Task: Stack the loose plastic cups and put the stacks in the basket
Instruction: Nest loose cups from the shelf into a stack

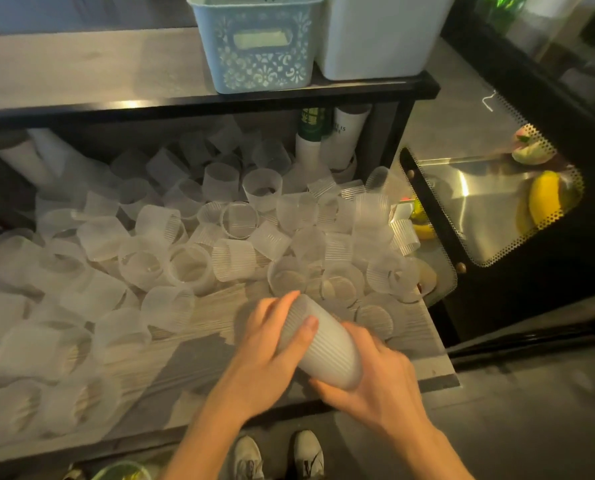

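A stack of ribbed translucent cups (327,344) lies tilted over the front of the wooden table (199,344). My left hand (268,344) grips its upper end, thumb across the ribs. My right hand (375,379) holds its lower, wider end from the right and below. Several loose cups (192,244) lie scattered and tipped across the table, from the left edge to the right edge. A light blue patterned basket (258,46) stands on the upper shelf at the back.
A white bin (386,36) stands right of the basket on the black-edged shelf (199,102). Paper cup stacks (337,140) lean under the shelf. A glass display case (490,202) with yellow fruit is at the right. My shoes (278,459) show below the table edge.
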Tool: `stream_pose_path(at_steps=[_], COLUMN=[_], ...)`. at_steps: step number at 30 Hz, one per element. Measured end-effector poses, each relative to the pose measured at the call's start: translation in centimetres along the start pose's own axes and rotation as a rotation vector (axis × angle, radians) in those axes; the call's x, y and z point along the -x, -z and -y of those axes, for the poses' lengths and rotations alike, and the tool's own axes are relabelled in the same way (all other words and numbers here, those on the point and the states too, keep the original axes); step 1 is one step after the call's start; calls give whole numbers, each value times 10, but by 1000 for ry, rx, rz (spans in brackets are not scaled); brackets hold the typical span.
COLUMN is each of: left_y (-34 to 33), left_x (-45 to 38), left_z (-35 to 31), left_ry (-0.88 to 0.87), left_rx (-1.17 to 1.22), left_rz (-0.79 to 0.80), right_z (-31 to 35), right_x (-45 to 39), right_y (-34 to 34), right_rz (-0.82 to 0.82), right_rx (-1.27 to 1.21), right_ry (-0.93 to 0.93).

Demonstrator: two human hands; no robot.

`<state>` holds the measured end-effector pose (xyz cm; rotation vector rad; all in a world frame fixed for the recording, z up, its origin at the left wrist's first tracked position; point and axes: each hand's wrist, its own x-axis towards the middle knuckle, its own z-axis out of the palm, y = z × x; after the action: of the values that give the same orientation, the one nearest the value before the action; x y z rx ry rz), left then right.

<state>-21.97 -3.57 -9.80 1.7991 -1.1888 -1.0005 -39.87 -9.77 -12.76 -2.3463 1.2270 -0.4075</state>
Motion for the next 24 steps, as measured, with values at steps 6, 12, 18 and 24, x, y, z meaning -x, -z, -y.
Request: stream_pose_path(at_steps=[6,12,18,24], left_y=[-23,-51,-75,-86], left_x=[-17,-29,-59,-65], left_z=[21,60,68,67], left_ry=[60,2,-48,-22], left_rx=[118,-126,-338,-351], left_rz=[-213,-45,14,-95], right_z=[-36,-55,-63,-69], right_x=[26,45,40,31], right_y=[8,8,6,10], right_rz=[-4,47,47,89], right_rx=[1,-17,16,22], right_ry=[-184,-284,-298,-278])
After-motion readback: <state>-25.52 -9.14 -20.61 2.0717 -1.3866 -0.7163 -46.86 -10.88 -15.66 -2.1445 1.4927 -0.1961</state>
